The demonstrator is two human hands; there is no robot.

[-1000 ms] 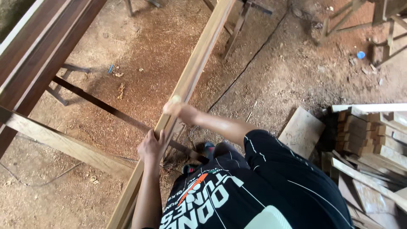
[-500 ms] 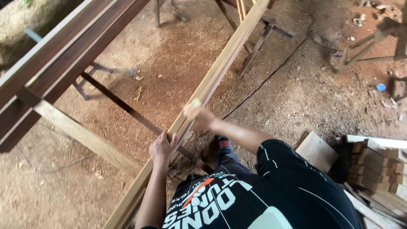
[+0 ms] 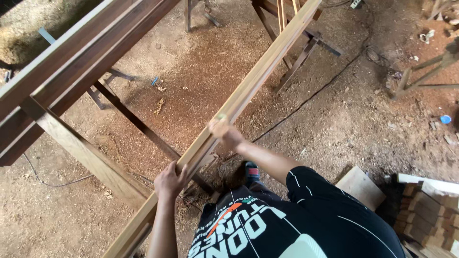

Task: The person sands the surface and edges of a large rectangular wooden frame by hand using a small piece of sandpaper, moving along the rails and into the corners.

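- The left hand (image 3: 170,180) is wrapped around the long wooden frame piece (image 3: 248,88), fingers curled over its upper edge near the end closest to the person.
- The right hand (image 3: 224,130) sits farther up the same piece, pressed down on its top face; it looks closed over something small and pale, but blur makes it hard to tell what, or whether it is only the fingertips.
- The frame piece runs as a pale diagonal from bottom left to top centre; its far part rests on a wooden trestle (image 3: 296,52), and the near end stays in the person's hold.
- Compared with a second ago, the right hand has travelled farther up the piece, away from the body, while the left hand has kept its place lower down. That reads as a stroke along the top face, with the left hand steadying the wood.
- The view has also tilted, so more of the far trestle and the floor to the right shows now.
- To the left, a stack of darker timber rails (image 3: 71,67) lies on its own stand, well apart from both hands.
- The sawdust-covered floor (image 3: 191,81) carries a dark cable (image 3: 325,88) running toward the upper right.
- At the lower right edge sits a pile of short wood blocks (image 3: 430,210), with a flat offcut board (image 3: 361,187) just beside it.
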